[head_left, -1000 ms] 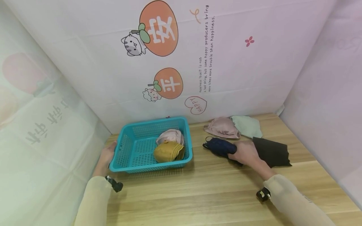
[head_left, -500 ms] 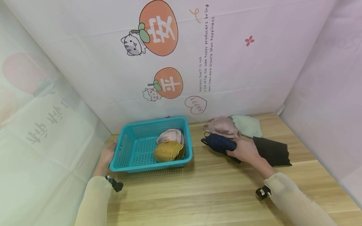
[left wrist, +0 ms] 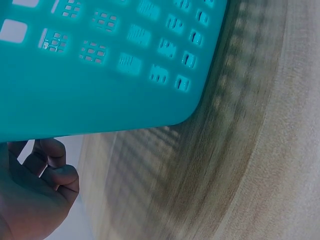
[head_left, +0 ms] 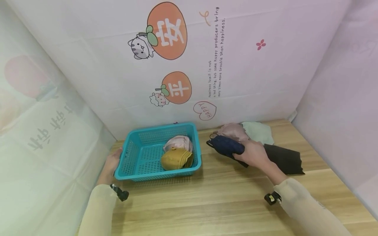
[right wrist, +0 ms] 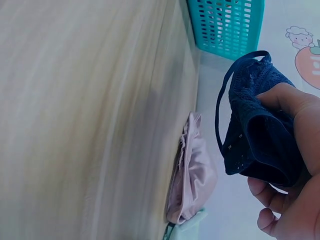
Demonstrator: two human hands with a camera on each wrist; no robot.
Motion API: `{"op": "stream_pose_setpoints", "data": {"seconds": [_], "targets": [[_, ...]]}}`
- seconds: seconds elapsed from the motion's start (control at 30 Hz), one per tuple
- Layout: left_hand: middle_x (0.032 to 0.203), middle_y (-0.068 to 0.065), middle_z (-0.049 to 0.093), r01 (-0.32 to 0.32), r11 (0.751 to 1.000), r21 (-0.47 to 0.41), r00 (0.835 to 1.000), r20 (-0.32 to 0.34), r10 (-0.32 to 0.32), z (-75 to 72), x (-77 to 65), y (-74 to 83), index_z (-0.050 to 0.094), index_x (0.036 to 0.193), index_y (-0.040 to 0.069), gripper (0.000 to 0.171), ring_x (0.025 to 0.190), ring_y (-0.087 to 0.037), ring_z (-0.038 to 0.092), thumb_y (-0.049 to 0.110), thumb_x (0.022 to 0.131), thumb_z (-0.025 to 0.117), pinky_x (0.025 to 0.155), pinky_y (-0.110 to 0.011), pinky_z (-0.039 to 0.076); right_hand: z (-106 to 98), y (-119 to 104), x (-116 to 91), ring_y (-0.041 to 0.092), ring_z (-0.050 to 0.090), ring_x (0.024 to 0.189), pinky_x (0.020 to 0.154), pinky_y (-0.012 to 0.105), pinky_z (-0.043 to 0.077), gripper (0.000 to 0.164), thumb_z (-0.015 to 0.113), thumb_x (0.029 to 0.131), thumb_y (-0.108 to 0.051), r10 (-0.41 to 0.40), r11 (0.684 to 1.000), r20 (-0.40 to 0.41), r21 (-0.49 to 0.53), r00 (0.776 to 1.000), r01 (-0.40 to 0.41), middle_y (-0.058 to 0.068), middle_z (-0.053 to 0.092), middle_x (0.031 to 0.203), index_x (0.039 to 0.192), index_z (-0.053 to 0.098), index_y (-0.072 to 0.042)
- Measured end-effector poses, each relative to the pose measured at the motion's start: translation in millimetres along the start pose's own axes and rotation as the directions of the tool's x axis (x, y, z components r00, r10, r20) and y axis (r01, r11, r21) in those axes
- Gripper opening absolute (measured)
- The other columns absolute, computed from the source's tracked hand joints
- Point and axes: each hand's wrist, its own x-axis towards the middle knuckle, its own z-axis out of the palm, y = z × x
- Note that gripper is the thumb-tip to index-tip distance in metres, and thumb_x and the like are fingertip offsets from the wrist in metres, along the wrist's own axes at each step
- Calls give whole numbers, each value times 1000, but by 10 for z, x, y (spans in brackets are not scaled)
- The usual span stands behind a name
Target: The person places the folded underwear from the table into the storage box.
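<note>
In the head view my right hand [head_left: 253, 154] pinches a folded navy bra [head_left: 225, 146] over the right part of the table. The right wrist view shows the thumb on top of the navy bra [right wrist: 260, 120], a thin strap looping out and small hooks at its edge. My left hand [head_left: 111, 163] holds the left rim of a turquoise plastic basket [head_left: 156, 175]; in the left wrist view its fingers curl at the basket's [left wrist: 100, 105] edge, the thumb mostly hidden. Inside the basket, on its right side, lie a mustard bra [head_left: 174, 159] and a pale pink bra [head_left: 178, 141].
Against the back wall lie a folded mauve satin bra [head_left: 234, 130] and a mint-green folded garment [head_left: 258, 132]. A black folded garment [head_left: 283, 159] lies right of my right hand. Printed white cloth walls [head_left: 236, 65] enclose the wooden table [head_left: 189, 203] at back and sides.
My right hand has moved a little left and up with the navy bra, which now overlaps the mauve one in the head view. The left hand and basket stay put.
</note>
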Motion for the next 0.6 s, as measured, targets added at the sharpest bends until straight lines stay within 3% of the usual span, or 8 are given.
{"op": "stream_pose_setpoints", "data": {"seconds": [0.23,0.4,0.6], "targets": [[161,-26,29,-22,1000,-2,1000,1,22,9,4,-7,21,159,13,92,147,-47,31,78,95,20,119,-62,29,-28,-103,109,25,66,76,60,45,52,68,83,74,-47,-11,1000,2,-1,1000,11,10,73,95,130,66,-12],[162,-26,26,-24,1000,5,1000,8,24,4,7,3,19,160,12,91,147,-48,29,77,95,18,119,-63,28,-43,-175,164,29,69,87,68,52,55,64,83,74,-46,-48,999,-21,-14,999,47,12,75,105,127,68,-12],[164,-25,20,-12,1000,7,1000,1,12,-5,2,22,17,160,12,90,150,-48,21,76,96,18,121,-64,21,-51,-251,229,33,69,95,78,59,54,57,83,74,-44,-37,999,-8,10,999,37,11,75,103,117,70,-9]]}}
